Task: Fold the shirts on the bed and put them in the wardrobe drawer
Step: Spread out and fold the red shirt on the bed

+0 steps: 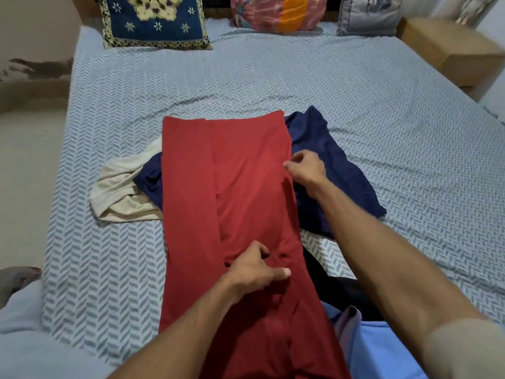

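- I can read no text, label, brand, number or sign anywhere in my head view; the cloth and cushions show only colours and patterns.

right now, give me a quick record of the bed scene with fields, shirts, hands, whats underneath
being folded: red shirt, lying in a long strip, sides turned in
left hand: pinches a bunch of red cloth near the middle
right hand: pinches the red shirt's right edge
underneath: navy shirt, unfolded; cream shirt to the left, crumpled
surface: bed with patterned sheet
wardrobe drawer: not in view
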